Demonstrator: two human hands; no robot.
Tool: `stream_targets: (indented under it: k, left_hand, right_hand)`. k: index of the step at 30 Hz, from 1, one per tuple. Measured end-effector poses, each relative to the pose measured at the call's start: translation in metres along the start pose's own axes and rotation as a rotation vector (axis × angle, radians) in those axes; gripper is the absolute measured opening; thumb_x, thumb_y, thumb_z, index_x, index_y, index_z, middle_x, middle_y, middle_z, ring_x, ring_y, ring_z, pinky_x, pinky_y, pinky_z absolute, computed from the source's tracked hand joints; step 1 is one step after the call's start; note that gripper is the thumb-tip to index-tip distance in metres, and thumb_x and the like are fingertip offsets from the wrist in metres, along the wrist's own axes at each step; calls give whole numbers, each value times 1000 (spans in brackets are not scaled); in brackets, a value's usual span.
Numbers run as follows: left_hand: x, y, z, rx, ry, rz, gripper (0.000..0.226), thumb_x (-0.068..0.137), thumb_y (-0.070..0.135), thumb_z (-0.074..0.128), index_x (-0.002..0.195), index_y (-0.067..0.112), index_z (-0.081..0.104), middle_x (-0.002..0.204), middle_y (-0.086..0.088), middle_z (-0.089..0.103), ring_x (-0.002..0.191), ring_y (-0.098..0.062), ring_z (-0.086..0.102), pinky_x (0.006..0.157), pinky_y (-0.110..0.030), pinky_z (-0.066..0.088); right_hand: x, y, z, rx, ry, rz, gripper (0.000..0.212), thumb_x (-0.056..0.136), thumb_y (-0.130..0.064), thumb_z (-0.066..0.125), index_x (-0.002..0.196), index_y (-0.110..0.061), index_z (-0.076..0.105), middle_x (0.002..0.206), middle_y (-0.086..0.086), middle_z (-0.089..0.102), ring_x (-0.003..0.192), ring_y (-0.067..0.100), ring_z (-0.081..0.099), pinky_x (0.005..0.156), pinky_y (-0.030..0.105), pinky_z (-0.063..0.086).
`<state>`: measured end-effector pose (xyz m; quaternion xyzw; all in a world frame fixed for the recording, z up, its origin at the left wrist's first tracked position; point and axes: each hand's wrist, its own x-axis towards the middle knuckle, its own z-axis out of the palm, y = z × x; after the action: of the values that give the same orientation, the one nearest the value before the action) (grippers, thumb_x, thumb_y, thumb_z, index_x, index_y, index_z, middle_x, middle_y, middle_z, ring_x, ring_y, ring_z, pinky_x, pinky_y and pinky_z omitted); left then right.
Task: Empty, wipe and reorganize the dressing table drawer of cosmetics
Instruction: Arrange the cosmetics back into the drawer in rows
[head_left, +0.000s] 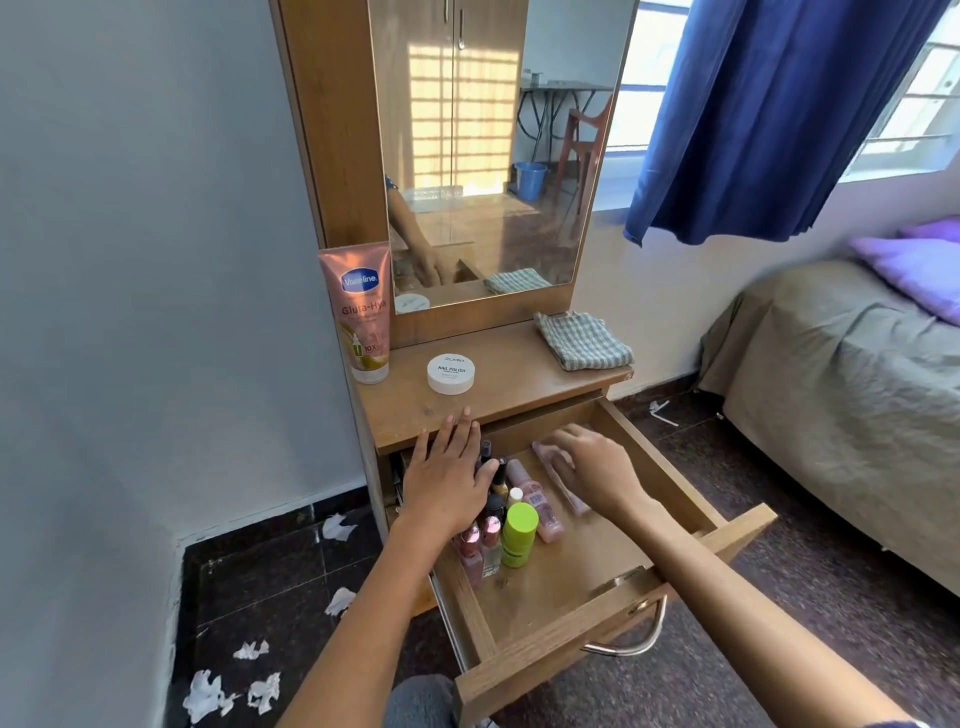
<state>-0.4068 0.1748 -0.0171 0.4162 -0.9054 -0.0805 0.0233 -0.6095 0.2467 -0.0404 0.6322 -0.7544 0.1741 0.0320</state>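
Drawer (566, 577) pulled out, cosmetics bunched at its left. Your left hand (447, 478) lies flat, fingers spread, hiding the bottles (491, 519) behind it. Your right hand (592, 467) covers a pink tube (571, 499); grip unclear, motion-blurred.

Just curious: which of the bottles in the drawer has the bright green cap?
The lime-green bottle, standing upright nearest the drawer front; the others have pink, black or white caps.

I see a pale grey wall (130, 260) on the left, dark speckled floor (779, 519) strewn with torn paper scraps (208, 693), a blue curtain (769, 114) over the bright window (914, 104), and a bed (841, 415) with purple pillows (914, 265).
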Motion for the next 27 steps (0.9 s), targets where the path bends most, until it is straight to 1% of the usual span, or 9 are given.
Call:
stream_targets:
  k: [2,5,7,9,12,15,19,22,27]
  left_hand:
    - [0,1,1,3,16,-1,60,101,46,14,151,17,-3,157,3,-17,144,-13,-14,115,-38,-10]
    - [0,2,0,0,16,-3,60,101,45,15,151,16,-3,157,3,-17,144,-13,-14,115,-38,-10]
    - [-2,2,-2,7,8,-4,60,101,45,14,151,16,-4,157,2,-16,144,-14,-14,114,-37,-11]
    - [-3,3,-3,12,3,-5,59,101,44,14,151,16,-4,157,1,-14,144,-14,-14,114,-37,-12]
    - [-3,1,-3,13,10,-1,58,102,43,14,150,16,-4,158,1,-11,144,-15,-13,114,-36,-12]
    - [-3,1,-3,18,18,7,58,102,43,14,150,16,-4,158,1,-11,144,-15,-12,114,-36,-11]
    - [-3,0,-3,28,13,10,58,102,42,14,150,16,-5,158,0,-12,144,-16,-13,114,-36,-11]
    - [-3,0,-3,30,16,7,58,102,40,15,151,15,-5,158,0,-12,144,-16,-13,114,-37,-11]
    - [-2,0,-2,18,19,6,58,102,40,16,151,15,-4,157,1,-14,143,-14,-15,114,-35,-12]
  right_hand:
    - [8,-19,-7,92,164,-46,17,93,-23,56,102,-19,69,103,-3,69,87,19,67,70,32,54]
    - [30,-48,-11,205,291,-79,15,92,-17,57,103,-16,68,103,-2,67,79,17,66,66,34,55]
    - [50,-62,-11,252,277,-86,23,92,-16,56,113,-19,65,114,0,64,83,18,67,68,33,53]
    - [72,-72,-9,288,171,-68,31,92,-25,58,123,-21,61,127,2,58,99,21,63,79,34,50]
    - [100,-82,-4,334,14,21,41,86,-42,66,120,-20,63,135,7,53,120,23,52,93,35,44]
    - [116,-89,0,328,-49,104,44,75,-48,75,107,-21,63,127,4,60,113,21,55,80,31,42]
    - [119,-94,0,394,32,176,38,71,-42,80,93,-18,61,113,4,65,99,18,56,67,27,36]
    - [108,-88,-2,414,97,212,37,69,-39,79,89,-16,59,105,4,64,90,16,54,59,27,30]
    - [61,-49,-16,355,282,285,40,64,-48,78,86,-19,60,95,1,67,85,19,60,66,33,46]
